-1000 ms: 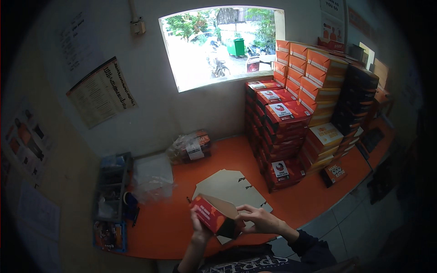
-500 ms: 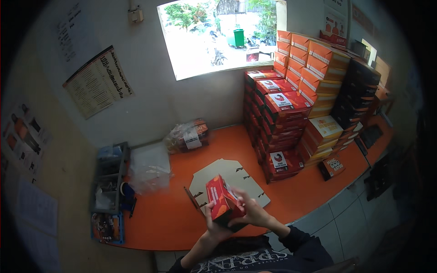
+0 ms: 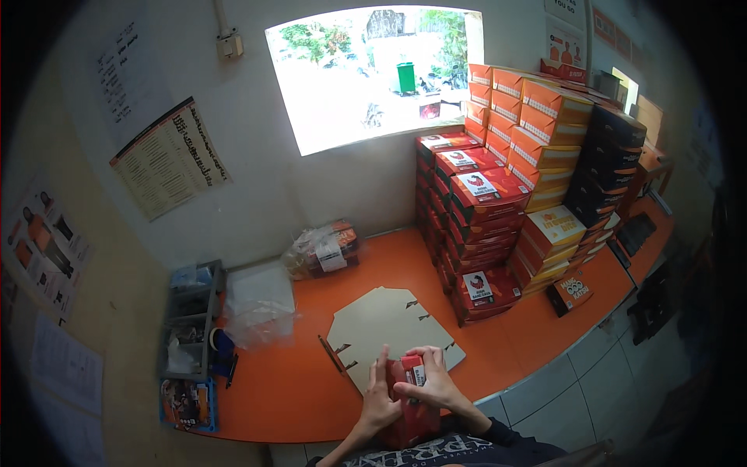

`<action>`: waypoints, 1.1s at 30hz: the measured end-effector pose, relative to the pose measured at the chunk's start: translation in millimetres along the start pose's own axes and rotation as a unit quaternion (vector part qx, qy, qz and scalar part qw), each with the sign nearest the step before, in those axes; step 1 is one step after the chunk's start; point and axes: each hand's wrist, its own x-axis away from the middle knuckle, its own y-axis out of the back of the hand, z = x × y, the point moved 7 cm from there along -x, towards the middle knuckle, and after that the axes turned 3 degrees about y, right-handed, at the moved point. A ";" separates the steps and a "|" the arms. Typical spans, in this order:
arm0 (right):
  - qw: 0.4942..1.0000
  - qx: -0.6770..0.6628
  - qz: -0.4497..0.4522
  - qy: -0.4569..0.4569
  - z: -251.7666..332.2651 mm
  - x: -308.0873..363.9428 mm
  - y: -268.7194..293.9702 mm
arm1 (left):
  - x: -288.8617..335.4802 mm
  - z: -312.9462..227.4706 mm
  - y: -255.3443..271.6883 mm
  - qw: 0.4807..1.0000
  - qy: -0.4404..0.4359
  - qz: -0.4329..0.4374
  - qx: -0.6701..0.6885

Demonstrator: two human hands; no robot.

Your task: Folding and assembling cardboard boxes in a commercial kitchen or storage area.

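Observation:
A red cardboard box (image 3: 415,424) is held close against my body at the lower edge of the head view. My left hand (image 3: 378,403) grips its left side, fingers pointing up along it. My right hand (image 3: 437,383) wraps the right side, with the thumb across the top face near a white label. Parts of the box are hidden behind both hands. Just beyond it, a flat pale cardboard blank (image 3: 389,325) with dark slots lies on the orange table (image 3: 280,393).
Stacked red boxes (image 3: 486,194), orange boxes (image 3: 554,117) and black boxes (image 3: 611,163) rise on the right. An orange-black box (image 3: 569,293) lies near the front edge. Plastic bags (image 3: 261,315), a wrapped bundle (image 3: 327,247) and a grey organizer (image 3: 191,311) occupy the left.
The red box has come down toward my body and turned, its labelled top now facing up. Both hands moved with it, and my right hand has shifted its grip. The view has tilted slightly.

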 end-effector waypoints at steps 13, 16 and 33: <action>0.994 -0.054 0.089 0.013 -17.3 24.9 -3.2 | 16.5 3.0 -11.2 0.981 0.026 0.192 0.012; 0.974 -0.157 0.158 0.044 -3.0 48.1 -12.2 | 26.8 20.4 -10.1 0.974 0.019 0.220 -0.044; 0.943 -0.318 -0.083 0.041 21.8 15.1 1.7 | 3.2 83.0 -2.6 0.937 -0.009 -0.174 0.301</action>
